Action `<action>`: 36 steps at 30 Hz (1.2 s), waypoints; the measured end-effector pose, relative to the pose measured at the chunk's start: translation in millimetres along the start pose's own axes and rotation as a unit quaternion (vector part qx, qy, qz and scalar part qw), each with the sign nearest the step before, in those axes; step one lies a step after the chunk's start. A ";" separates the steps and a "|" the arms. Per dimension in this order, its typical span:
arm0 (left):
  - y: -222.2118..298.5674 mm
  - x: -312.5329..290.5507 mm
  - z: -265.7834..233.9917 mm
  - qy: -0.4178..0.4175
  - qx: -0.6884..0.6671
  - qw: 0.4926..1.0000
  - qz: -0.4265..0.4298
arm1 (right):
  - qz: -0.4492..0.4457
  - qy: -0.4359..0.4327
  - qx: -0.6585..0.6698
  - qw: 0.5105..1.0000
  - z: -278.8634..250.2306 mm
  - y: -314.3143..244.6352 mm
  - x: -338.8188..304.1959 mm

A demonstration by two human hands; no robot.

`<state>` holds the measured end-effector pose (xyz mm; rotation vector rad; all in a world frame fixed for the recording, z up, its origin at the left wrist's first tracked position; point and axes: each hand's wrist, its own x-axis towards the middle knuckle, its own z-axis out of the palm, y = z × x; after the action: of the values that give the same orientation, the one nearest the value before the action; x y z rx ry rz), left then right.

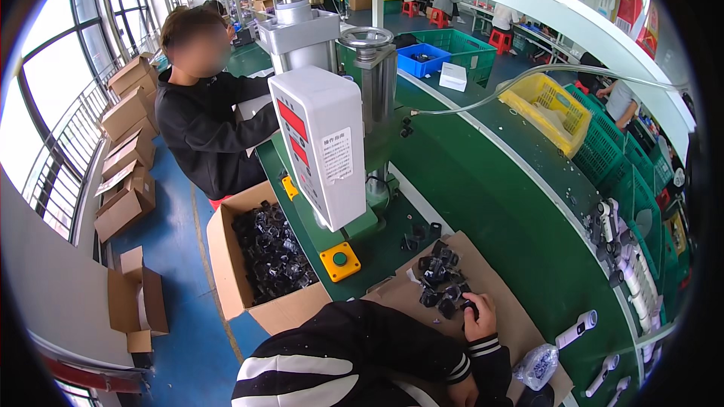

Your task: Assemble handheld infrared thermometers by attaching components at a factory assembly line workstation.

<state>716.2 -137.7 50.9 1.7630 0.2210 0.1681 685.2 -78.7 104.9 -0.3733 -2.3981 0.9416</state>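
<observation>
My right hand (480,318) is closed, thumb against fingers, on a small black plastic part at the near edge of a loose pile. That pile of black plastic parts (440,275) lies on a flat cardboard sheet (501,286). Lower down, my left hand (461,391) shows only in part below its striped cuff; the right sleeve and the picture's edge hide its fingers. A clear plastic bag of small pieces (537,366) rests on the cardboard beside my right sleeve.
Ahead stands a bench press with a white control box (320,143) and a yellow button box (340,261). A carton of black parts (226,256) is at left, near a co-worker in black (207,120). White-and-purple handheld devices (577,329) lie right.
</observation>
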 end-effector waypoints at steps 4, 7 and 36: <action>11.3 -0.8 2.0 -0.014 -0.045 0.999 0.005 | -0.002 0.001 -0.014 1.000 -1.1 3.2 1.5; 17.5 0.7 3.9 -0.028 -0.080 0.996 0.015 | 0.006 -0.002 -0.026 1.000 -2.2 7.8 -1.8; 10.1 -2.1 1.0 -0.010 -0.058 0.998 -0.004 | -0.006 -0.038 0.043 0.998 -10.3 -3.2 -0.7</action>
<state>714.9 -141.2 60.6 1.6485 0.1992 0.1543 691.4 -75.6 113.2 -0.2941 -2.4156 1.0684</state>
